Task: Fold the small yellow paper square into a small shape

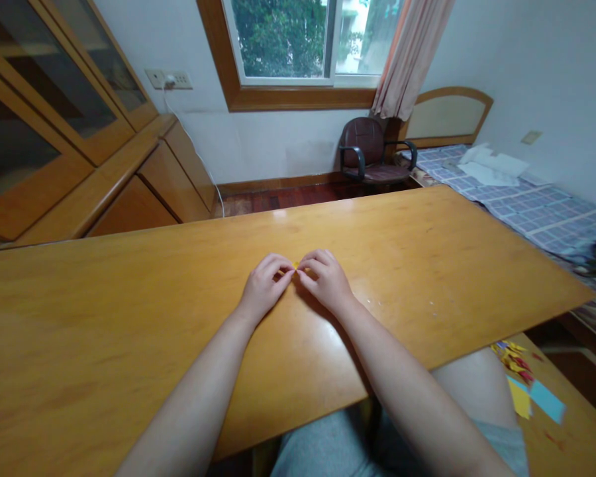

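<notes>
My left hand [265,286] and my right hand [326,280] rest together on the wooden table [129,298], fingertips meeting at the middle. Both hands are closed in a pinch on a tiny yellow piece of paper [296,265], of which only a small corner shows between the fingers. Its shape is hidden by my fingers. Both forearms stretch back over the table's near edge toward my lap.
A low stool or side table [566,430] at the lower right carries yellow and blue paper sheets [531,397] and several small folded coloured pieces [514,358]. A dark office chair [372,156] stands under the window. A bed [536,205] lies at right, wooden cabinets [79,132] at left.
</notes>
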The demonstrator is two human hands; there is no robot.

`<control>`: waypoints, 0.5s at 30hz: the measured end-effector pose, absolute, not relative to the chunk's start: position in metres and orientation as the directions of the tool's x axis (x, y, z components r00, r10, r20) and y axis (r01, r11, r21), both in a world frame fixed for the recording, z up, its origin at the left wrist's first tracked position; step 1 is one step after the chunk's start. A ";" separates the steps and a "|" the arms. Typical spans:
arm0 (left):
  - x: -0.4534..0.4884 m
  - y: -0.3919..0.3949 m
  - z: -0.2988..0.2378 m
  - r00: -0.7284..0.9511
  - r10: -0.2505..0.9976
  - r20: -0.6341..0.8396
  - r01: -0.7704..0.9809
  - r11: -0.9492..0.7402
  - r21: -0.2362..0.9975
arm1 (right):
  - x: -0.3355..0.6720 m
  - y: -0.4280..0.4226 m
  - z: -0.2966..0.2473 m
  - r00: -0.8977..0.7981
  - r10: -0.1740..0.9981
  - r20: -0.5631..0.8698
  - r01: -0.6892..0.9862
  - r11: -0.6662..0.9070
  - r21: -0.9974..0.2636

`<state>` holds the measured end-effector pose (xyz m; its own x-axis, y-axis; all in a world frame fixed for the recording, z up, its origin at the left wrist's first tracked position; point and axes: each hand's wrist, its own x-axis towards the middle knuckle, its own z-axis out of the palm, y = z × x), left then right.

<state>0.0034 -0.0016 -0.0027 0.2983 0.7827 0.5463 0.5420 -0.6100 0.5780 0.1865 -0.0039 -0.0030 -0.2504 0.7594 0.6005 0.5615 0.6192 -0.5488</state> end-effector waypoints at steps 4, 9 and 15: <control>0.004 -0.001 -0.002 0.285 0.785 0.550 0.548 -0.604 0.578 | 0.188 -0.003 -0.002 -0.237 0.752 0.615 0.579 0.617 -0.532; 0.004 -0.001 -0.002 0.280 0.787 0.550 0.556 -0.600 0.575 | 0.189 -0.002 -0.004 -0.231 0.755 0.614 0.584 0.612 -0.533; 0.003 0.000 -0.004 0.265 0.800 0.538 0.546 -0.585 0.600 | 0.192 -0.002 -0.003 -0.212 0.762 0.611 0.587 0.600 -0.544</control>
